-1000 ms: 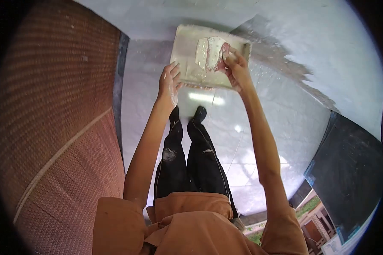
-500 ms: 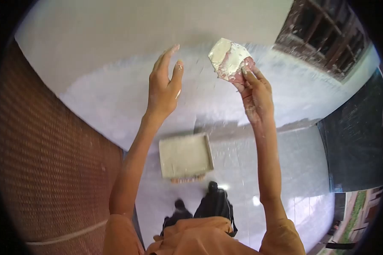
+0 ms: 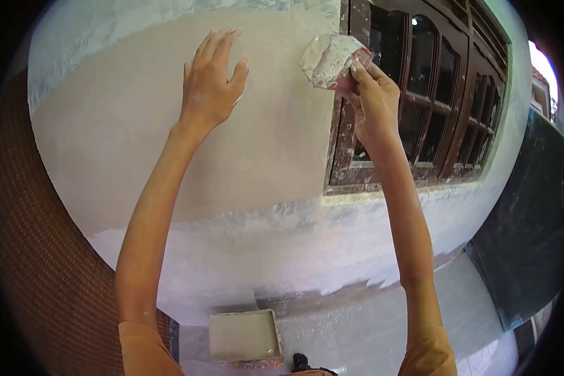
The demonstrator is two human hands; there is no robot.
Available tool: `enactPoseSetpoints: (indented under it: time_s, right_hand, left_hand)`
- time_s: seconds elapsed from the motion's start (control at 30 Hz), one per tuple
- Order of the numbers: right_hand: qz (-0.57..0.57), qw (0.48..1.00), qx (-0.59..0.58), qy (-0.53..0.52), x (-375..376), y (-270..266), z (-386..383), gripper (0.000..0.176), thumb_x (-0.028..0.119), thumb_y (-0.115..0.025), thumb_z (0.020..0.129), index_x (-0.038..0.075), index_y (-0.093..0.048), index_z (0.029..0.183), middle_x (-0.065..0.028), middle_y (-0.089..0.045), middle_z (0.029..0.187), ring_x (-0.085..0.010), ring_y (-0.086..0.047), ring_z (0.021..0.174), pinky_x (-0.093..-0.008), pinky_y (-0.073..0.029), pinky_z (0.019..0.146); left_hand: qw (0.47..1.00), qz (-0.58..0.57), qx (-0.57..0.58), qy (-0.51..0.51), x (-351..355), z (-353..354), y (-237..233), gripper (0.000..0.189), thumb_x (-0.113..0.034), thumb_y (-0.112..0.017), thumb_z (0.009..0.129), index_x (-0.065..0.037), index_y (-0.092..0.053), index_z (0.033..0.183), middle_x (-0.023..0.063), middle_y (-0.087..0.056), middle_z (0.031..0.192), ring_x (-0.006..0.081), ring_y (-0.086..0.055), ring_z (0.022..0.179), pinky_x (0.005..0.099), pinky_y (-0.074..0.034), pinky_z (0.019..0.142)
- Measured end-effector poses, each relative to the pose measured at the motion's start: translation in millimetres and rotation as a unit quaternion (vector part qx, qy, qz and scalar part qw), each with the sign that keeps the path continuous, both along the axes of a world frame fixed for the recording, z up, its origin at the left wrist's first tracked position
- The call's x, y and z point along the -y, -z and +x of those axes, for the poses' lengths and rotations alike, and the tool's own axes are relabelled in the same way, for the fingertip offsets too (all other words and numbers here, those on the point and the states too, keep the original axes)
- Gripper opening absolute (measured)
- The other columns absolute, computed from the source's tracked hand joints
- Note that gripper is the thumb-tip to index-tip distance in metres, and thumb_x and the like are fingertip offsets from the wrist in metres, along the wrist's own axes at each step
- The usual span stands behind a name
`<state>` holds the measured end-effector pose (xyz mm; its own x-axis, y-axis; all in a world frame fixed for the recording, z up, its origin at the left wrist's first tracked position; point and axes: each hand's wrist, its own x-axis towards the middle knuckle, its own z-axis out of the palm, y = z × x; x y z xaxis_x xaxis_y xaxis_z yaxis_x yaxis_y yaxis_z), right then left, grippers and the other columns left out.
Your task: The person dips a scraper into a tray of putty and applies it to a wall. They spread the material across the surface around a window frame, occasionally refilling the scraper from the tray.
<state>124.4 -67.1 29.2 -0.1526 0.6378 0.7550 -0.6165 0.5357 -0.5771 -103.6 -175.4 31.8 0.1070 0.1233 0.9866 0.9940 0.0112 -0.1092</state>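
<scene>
My right hand [image 3: 377, 103] grips a flat, reddish putty spreader [image 3: 335, 61] by its right edge, thumb on top. Thick whitish putty coats most of the spreader's face. It is raised before the wall [image 3: 263, 144], beside the left edge of the window frame. My left hand [image 3: 210, 84] is held up in front of the same wall, empty, its fingers stretched and thumb apart, with white smears on the fingertips. The wall has a smooth beige coated area in the middle and rougher whitish patches above and below.
A rectangular tray [image 3: 243, 336] of pale, wet mix stands on the tiled floor [image 3: 357, 326] below. A dark wooden window [image 3: 413, 94] with panes is at the right. Woven brown matting [image 3: 62, 250] lines the left side, and a black sheet [image 3: 520, 219] hangs at the far right.
My view has tilted up, showing more wall and window, and the tray sits lower in view. Both hands have risen along the wall; the right still holds the spreader.
</scene>
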Motion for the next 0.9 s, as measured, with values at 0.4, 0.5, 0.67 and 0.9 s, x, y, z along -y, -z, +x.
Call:
enactPoseSetpoints:
  time_s: [0.4, 0.5, 0.67, 0.9]
  right_hand:
    - [0.437, 0.83, -0.074, 0.339, -54.1, -69.2, -18.8, 0.025, 0.005, -0.063, 0.1, -0.005, -0.07, 0.122, -0.0111, -0.077, 0.099, -0.0107, -0.065, 0.066, -0.0249, -0.052, 0.057]
    - [0.545, 0.719, -0.102, 0.42, -92.0, -84.8, -40.8, 0.035, 0.0, -0.062, 0.095, 0.004, -0.067, 0.13, -0.0138, -0.074, 0.115, -0.0201, -0.069, 0.092, -0.0311, -0.057, 0.076]
    - [0.583, 0.614, -0.007, 0.533, -104.7, -78.1, -56.6, 0.053, -0.004, -0.063, 0.089, 0.017, -0.063, 0.137, -0.0114, -0.066, 0.133, -0.0308, -0.06, 0.128, -0.0427, -0.052, 0.107]
    - [0.585, 0.624, 0.09, 0.51, -107.8, -59.5, -53.8, 0.052, 0.003, -0.057, 0.086, 0.014, -0.062, 0.137, -0.012, -0.066, 0.134, -0.0304, -0.055, 0.135, -0.0488, -0.043, 0.113]
  left_hand:
    - [0.986, 0.0, -0.019, -0.167, -63.9, 7.0, -85.0, 0.065, -0.032, -0.054, 0.099, 0.001, -0.037, 0.152, 0.0198, -0.035, 0.16, 0.0376, -0.031, 0.149, 0.0544, -0.026, 0.119]
    - [0.984, 0.024, -0.02, -0.175, -73.1, 4.0, -96.3, 0.065, -0.032, -0.055, 0.098, -0.001, -0.038, 0.152, 0.0175, -0.035, 0.161, 0.0365, -0.03, 0.15, 0.0546, -0.026, 0.12]
    - [0.983, 0.05, -0.004, -0.177, -81.8, 5.4, -95.1, 0.061, -0.029, -0.053, 0.098, -0.004, -0.04, 0.152, 0.0116, -0.036, 0.162, 0.0342, -0.03, 0.151, 0.0555, -0.024, 0.121]
    - [0.975, 0.071, -0.048, -0.203, -85.5, -9.7, -96.5, 0.059, -0.029, -0.051, 0.098, -0.005, -0.042, 0.151, 0.0104, -0.039, 0.16, 0.032, -0.032, 0.15, 0.0583, -0.024, 0.12]
